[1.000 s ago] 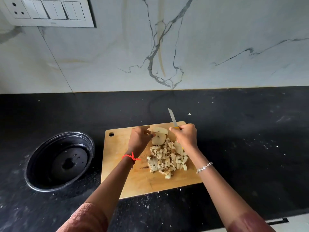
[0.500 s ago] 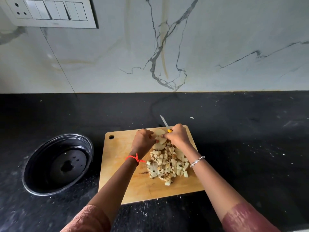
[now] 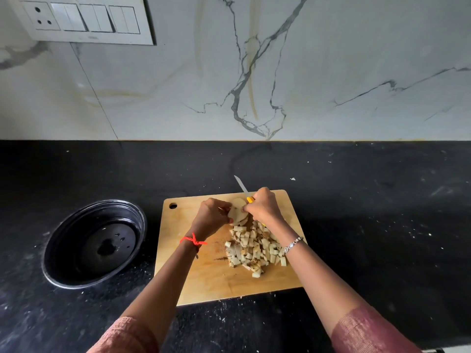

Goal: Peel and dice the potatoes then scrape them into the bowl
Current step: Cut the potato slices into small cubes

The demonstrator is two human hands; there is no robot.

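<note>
Two pale potato slices [image 3: 237,214] sit stacked near the far edge of the wooden chopping board [image 3: 204,276], pinched by the left hand [image 3: 210,220]. Right hand [image 3: 263,208] is closed around one yellow-handled knife [image 3: 242,187], beside one heap of diced potato [image 3: 254,250]. One black round bowl [image 3: 94,243] stands off the board's left edge; no writing is readable.

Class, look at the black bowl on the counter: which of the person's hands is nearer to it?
Left. The left hand is over the cutting board, holding potato slices, on the side facing the black bowl. The right hand, gripping the knife, lies beyond the slices, farther away.
</note>
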